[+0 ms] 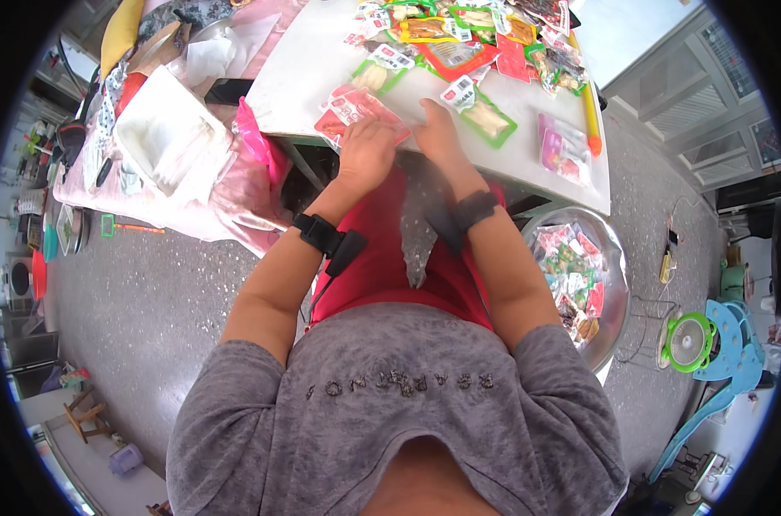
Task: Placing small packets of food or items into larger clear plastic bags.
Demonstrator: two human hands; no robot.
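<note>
My left hand (pixel 369 149) grips the near edge of a red-and-clear plastic snack packet (pixel 355 109) at the front edge of the white table (pixel 293 90). Just right of that packet, my right hand (pixel 440 135) has its index finger and thumb apart, with nothing seen between them; its other fingers are partly hidden. Beyond the right hand lies a green-edged packet (pixel 490 121) with pale food inside. Another green-edged packet (pixel 372 76) rests behind the red one. Further back, several mixed snack packets (pixel 455 55) are heaped.
A pink-and-purple packet (pixel 563 147) and a yellow tube with an orange end (pixel 592 122) lie at the table's right. Below that side stands a metal basin (pixel 616 271) of packets. At left, a white bin (pixel 164 129) and pink plastic bag (pixel 251 132) rest on pink cloth.
</note>
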